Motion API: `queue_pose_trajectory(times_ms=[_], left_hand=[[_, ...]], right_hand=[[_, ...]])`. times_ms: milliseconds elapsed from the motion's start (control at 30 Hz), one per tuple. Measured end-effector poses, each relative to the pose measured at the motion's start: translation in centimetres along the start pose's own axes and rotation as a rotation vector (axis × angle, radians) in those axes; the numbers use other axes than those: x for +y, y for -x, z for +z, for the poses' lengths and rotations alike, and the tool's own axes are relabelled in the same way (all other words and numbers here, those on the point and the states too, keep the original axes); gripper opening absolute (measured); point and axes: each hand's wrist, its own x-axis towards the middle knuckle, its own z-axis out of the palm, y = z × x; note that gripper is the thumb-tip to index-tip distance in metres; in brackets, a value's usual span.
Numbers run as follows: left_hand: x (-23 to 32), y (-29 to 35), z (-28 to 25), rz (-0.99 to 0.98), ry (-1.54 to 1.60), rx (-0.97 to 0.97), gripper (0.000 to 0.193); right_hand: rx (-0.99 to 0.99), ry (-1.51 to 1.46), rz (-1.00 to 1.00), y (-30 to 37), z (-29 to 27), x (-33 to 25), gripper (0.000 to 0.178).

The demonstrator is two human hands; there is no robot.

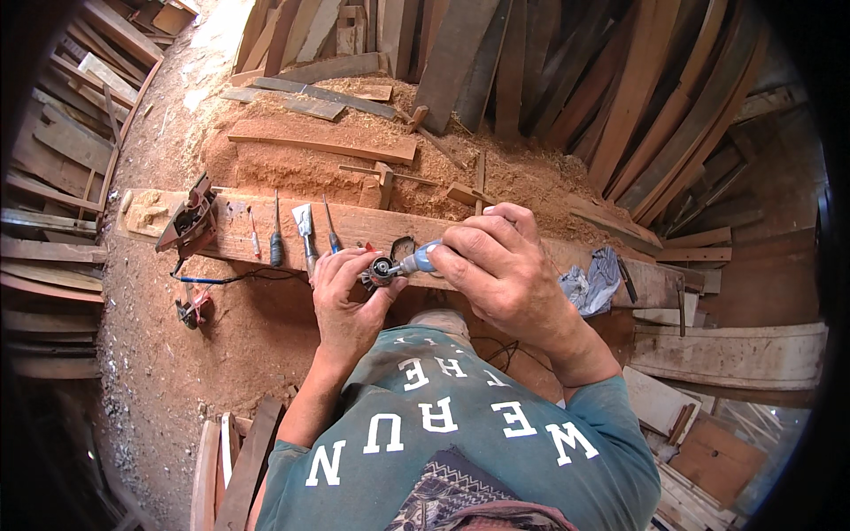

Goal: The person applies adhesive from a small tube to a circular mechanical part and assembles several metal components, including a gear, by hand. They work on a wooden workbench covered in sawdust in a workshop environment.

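My left hand (341, 296) is closed around a small, round, dark metal part (382, 271), perhaps from a motor, with its ringed end facing up. From the right, my right hand (505, 274) grips a small blue tube (423, 257) whose pale nozzle meets the part's top. Both hands are over the near edge of a long wooden plank bench (239, 212). Left of them on the plank lie a flat brush (305, 232), two dark-handled screwdrivers, one (276, 239) nearer the left end, and a slim red-tipped tool (255, 235).
A reddish power-tool housing (190, 221) stands at the plank's left, its cable trailing below. Another tool piece (192, 310) sits near the sawdust floor. A crumpled grey cloth (595, 281) lies to the right. Boards (460, 66) lean behind, and timber stacks (66, 142) line the left.
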Motion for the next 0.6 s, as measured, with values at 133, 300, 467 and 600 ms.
queue_pose_trajectory(times_ms=[133,300,467,600], left_hand=[[0.06,-0.13,-0.08,0.008,-0.008,0.002,0.043],[0.25,-0.2,-0.25,0.009,-0.03,0.007,0.044],[0.5,-0.26,-0.4,0.01,-0.031,0.008,0.043],[0.36,-0.27,-0.39,0.009,-0.021,0.013,0.043]], right_hand=[[0.01,-0.014,-0.004,-0.12,0.28,-0.06,0.027],[0.022,0.0,-0.002,-0.68,0.42,-0.22,0.027],[0.043,0.024,0.01,-0.69,0.64,0.06,0.027],[0.033,0.041,0.016,-0.39,0.32,0.22,0.028]])
